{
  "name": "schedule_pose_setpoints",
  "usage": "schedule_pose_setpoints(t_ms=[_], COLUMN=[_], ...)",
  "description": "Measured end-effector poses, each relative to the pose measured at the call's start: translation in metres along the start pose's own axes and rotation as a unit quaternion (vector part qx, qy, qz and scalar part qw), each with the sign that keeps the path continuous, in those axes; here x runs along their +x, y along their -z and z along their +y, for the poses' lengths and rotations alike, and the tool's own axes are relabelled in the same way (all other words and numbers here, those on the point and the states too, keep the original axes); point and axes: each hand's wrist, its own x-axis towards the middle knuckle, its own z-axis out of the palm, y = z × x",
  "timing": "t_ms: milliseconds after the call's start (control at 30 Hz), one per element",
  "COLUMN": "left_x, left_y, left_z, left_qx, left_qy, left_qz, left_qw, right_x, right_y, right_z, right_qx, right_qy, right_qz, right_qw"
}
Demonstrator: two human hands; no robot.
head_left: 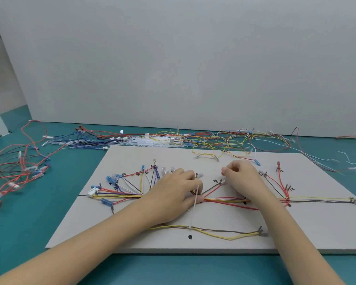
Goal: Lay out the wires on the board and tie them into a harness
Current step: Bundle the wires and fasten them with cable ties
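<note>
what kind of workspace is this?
Likely a wire-harness assembly bench: a marked layout board with routed wires, loose wire piles behind it, cut cable-tie ends on the green tabletop.

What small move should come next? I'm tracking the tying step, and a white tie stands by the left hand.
Probably pull the cable tie tight. It stands at the wire bundle on the board, where the left hand presses the wires down. The right hand looks curled nearby; whether it holds anything is unclear.

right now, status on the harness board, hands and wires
Left hand presses the wire bundle on the board, white cable tie at its fingers. Right hand curled, pinching something small. Loose wires lie behind the board.
</note>
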Motion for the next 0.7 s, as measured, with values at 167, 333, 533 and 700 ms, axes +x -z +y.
schedule_pose_setpoints(t_ms=[167, 333, 533, 700], left_x=[-0.001, -0.002, -0.002, -0.001], left_y=[-0.001, -0.001, 0.000, 0.001], left_z=[0.001, 0.001, 0.001, 0.001], left_qx=[0.002, 0.004, 0.004, 0.007], left_qy=[-0.008, -0.009, -0.009, -0.004], left_qz=[0.015, 0.013, 0.007, -0.007], left_qw=[1.000, 1.000, 1.000, 1.000], right_x=[0.000, 0.002, 0.000, -0.002], right_y=[-0.009, -0.011, -0.013, -0.012], right_z=[-0.001, 0.001, -0.001, -0.001], right_qx=[0.038, 0.096, 0.118, 0.152], right_qy=[0.020, -0.020, -0.011, -0.004], right_qz=[-0.001, -0.002, 0.003, -0.014], right_qw=[0.999, 0.995, 0.993, 0.988])
